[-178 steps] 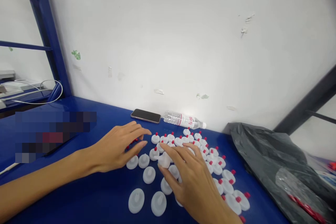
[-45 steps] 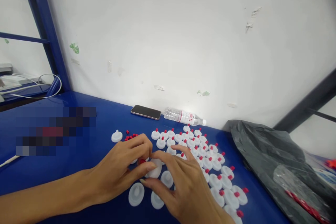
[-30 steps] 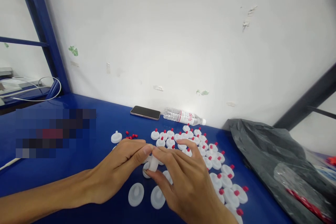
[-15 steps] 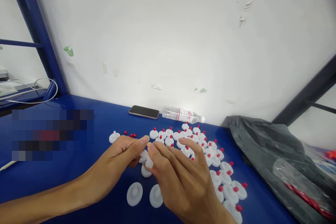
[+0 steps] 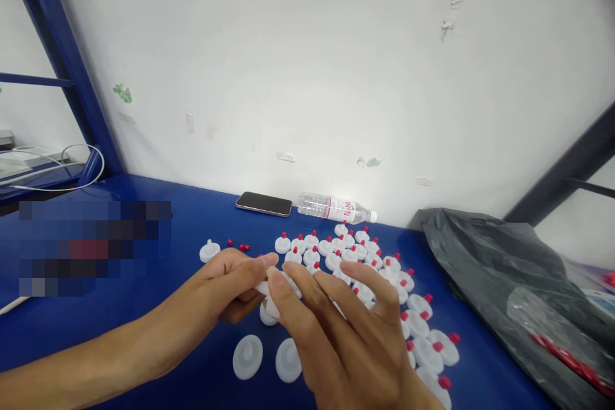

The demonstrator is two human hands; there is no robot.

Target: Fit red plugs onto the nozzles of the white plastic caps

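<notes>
Above the blue table, my left hand is closed on a whitish plastic piece, mostly hidden by the fingers. My right hand meets it fingertip to fingertip; its thumb and index finger pinch at a white cap, largely covered, while the other fingers stretch out. Two white round caps without red tips, a left one and a right one, lie in front of the hands. Many white caps with red tips spread behind and to the right.
At the wall lie a black phone and a clear bottle. A single white cap and small red pieces sit left of the group. A dark plastic bag covers the table's right side.
The fingers of my right hand have spread and shifted slightly to the right. My left hand has stayed nearly in place, still closed. The camera view has moved slightly.
</notes>
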